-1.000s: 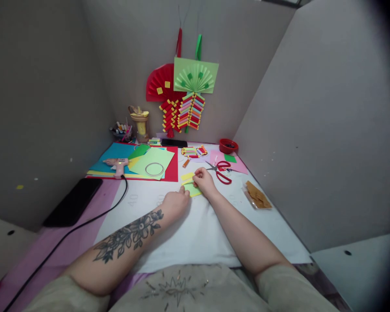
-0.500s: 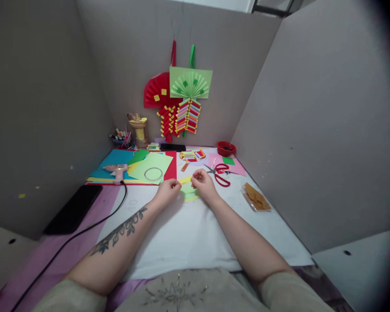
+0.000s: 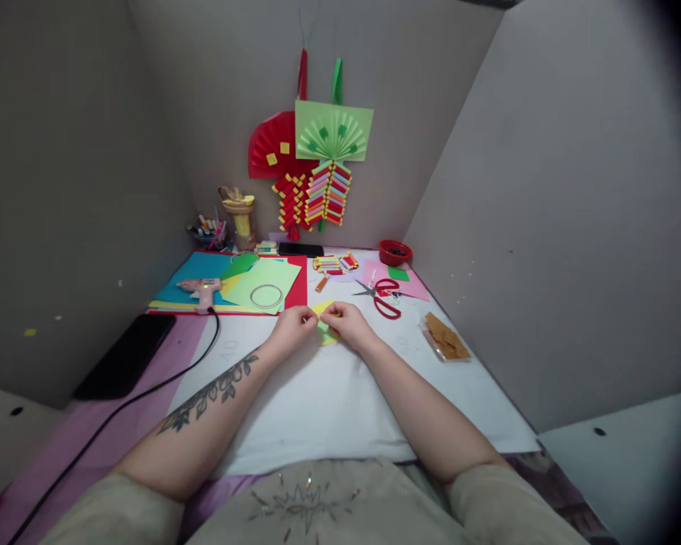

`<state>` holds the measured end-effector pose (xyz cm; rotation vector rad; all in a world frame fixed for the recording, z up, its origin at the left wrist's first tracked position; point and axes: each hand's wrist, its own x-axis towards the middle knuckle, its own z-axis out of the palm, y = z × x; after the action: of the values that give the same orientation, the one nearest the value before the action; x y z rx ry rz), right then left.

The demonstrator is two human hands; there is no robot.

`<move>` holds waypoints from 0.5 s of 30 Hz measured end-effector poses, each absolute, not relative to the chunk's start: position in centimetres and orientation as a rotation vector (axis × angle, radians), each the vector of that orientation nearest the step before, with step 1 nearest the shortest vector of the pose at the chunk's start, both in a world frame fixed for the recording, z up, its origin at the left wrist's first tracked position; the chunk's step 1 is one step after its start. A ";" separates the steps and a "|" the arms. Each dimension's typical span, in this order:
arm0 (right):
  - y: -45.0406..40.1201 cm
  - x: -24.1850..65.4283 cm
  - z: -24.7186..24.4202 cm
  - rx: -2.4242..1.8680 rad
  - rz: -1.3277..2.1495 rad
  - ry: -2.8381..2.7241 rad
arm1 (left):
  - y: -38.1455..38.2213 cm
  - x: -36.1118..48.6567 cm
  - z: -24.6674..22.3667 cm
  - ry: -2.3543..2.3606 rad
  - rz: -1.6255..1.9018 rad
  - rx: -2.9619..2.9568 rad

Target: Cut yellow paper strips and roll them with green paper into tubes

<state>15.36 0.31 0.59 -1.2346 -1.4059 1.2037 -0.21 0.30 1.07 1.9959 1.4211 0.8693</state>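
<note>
My left hand (image 3: 296,327) is closed in a pinch over the white cloth, its fingertips at the edge of small green and yellow paper (image 3: 328,333). Close beside it, my right hand (image 3: 345,324) is pinched too, with its fingertips nearly touching the left ones. Whatever lies between the fingertips is too small to make out. The paper lies under and between the hands, partly hidden by them. Just beyond my right hand are red-handled scissors (image 3: 387,307), lying spread. A small orange-brown piece (image 3: 321,284) lies behind the hands, near rolled coloured paper tubes (image 3: 329,264).
Coloured sheets (image 3: 284,281) and a pink glue gun (image 3: 205,294) with a trailing black cable lie left. A black phone-like slab (image 3: 125,356) is at the left edge. Right are a red bowl (image 3: 396,252) and a brown packet (image 3: 446,337). Paper fans (image 3: 334,132) hang behind.
My right hand has moved left, bringing its fingertips up to those of my left hand and covering more of the paper. The camera view has tilted slightly down.
</note>
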 end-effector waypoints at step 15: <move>3.8 20.0 0.1 -1.209 0.876 -0.920 | 3.3 1.8 3.9 1.067 0.177 2.846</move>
<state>19.99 3.76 0.12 -1.2086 -0.9204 0.8757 1.83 3.31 3.91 2.8463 1.0669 0.1769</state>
